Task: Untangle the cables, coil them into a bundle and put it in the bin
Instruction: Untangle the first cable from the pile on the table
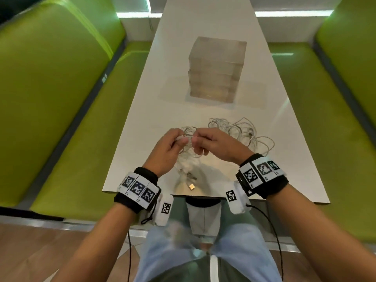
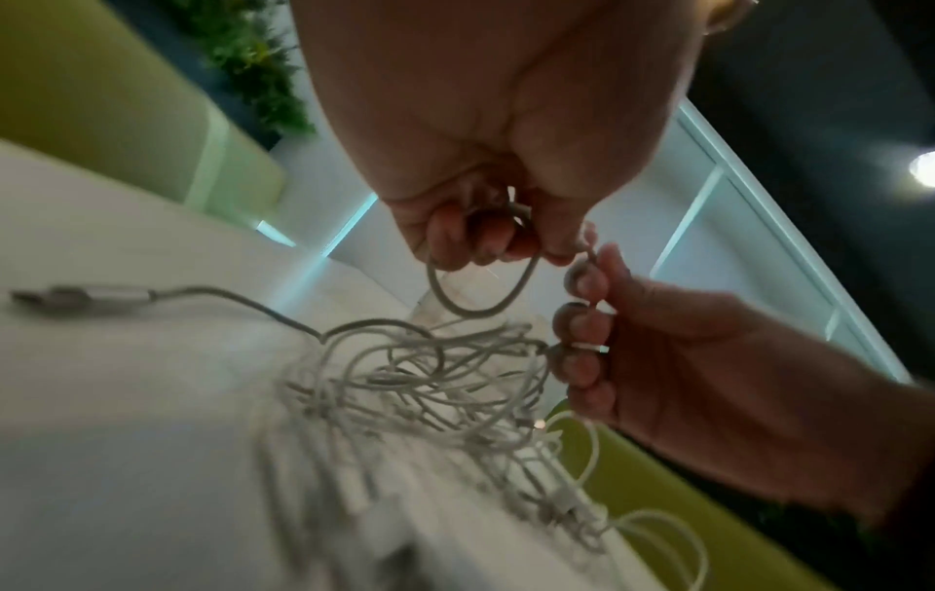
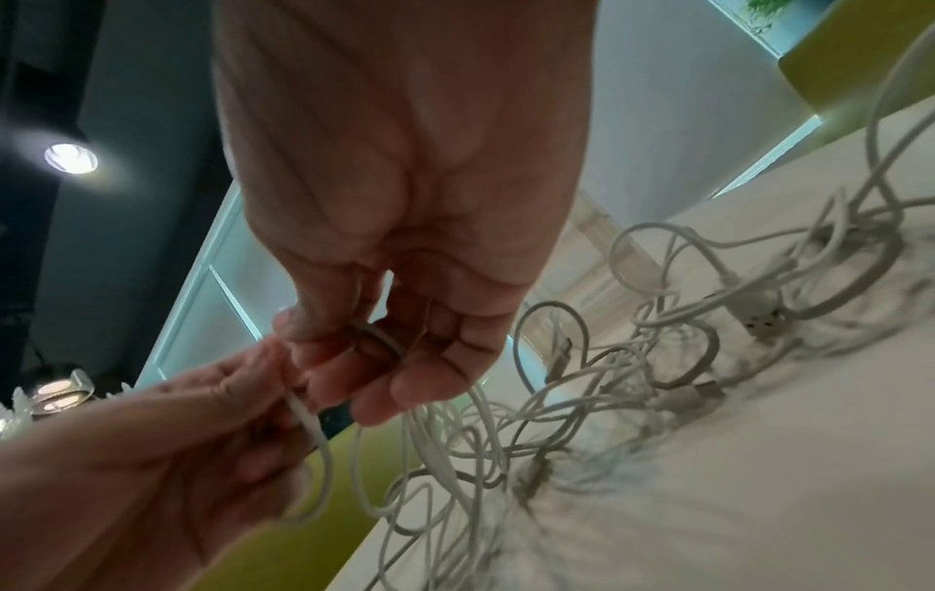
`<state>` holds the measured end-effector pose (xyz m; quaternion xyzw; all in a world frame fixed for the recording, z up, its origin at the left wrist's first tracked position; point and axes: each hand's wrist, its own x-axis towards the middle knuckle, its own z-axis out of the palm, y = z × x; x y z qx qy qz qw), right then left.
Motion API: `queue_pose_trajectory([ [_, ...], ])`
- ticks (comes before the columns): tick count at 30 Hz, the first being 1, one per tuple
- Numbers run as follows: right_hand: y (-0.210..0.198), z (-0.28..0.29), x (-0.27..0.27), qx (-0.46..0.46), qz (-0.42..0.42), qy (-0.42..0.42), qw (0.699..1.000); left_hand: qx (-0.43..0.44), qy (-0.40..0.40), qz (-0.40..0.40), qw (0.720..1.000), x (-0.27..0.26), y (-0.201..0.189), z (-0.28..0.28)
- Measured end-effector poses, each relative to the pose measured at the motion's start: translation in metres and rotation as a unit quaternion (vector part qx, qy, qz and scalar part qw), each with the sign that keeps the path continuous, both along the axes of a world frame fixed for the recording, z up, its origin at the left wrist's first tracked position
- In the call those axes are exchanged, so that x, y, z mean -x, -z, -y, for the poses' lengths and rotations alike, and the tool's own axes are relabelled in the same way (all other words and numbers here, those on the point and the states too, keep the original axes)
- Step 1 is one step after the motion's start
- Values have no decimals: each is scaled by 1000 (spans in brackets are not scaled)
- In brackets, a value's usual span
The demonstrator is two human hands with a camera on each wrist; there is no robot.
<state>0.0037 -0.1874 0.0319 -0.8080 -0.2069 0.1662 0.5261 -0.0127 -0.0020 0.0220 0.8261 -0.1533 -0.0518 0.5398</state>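
Note:
A tangle of white cables (image 1: 238,131) lies on the white table (image 1: 142,123), spreading right of my hands. My left hand (image 1: 171,145) and right hand (image 1: 207,142) meet above the near part of the table, each pinching a strand of the cables between thumb and fingers. From the left hand (image 2: 486,236) a loop of cable (image 2: 475,296) hangs down, and the right hand (image 3: 354,360) holds a strand that runs into the left one. A USB plug (image 1: 191,187) lies near the table's front edge. The translucent bin (image 1: 216,68) stands farther back on the table.
Green upholstered benches (image 1: 67,110) flank the table on both sides. The table's near edge (image 1: 203,195) is just ahead of my legs. Loose cable loops (image 1: 262,143) reach toward the table's right side.

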Motion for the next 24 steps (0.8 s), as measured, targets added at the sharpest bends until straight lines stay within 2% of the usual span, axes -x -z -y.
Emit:
queue_pose_trajectory([
  [4, 6, -2, 2, 35, -9, 16, 999, 158, -1, -62, 986, 2, -5, 9],
  [7, 4, -1, -5, 43, 12, 45, 998, 303, 4, -136, 943, 6, -13, 14],
  [12, 5, 0, -25, 169, 118, 47, 977, 387, -27, -118, 914, 5, -35, 12],
  [15, 3, 6, -40, 204, 130, 68, 968, 423, -34, -94, 901, 5, -49, 9],
  [17, 1, 8, -43, 204, 130, 73, 968, 404, -58, -91, 908, 3, -51, 8],
  [18, 1, 8, -43, 196, 127, 77, 969, 368, -81, -84, 922, 2, -49, 7],
  [21, 1, 8, -38, 169, 126, 84, 974, 169, -122, -45, 977, -4, -36, 6],
  [24, 0, 7, -30, 160, 139, 74, 974, -29, -69, -51, 996, -10, -21, 10],
])
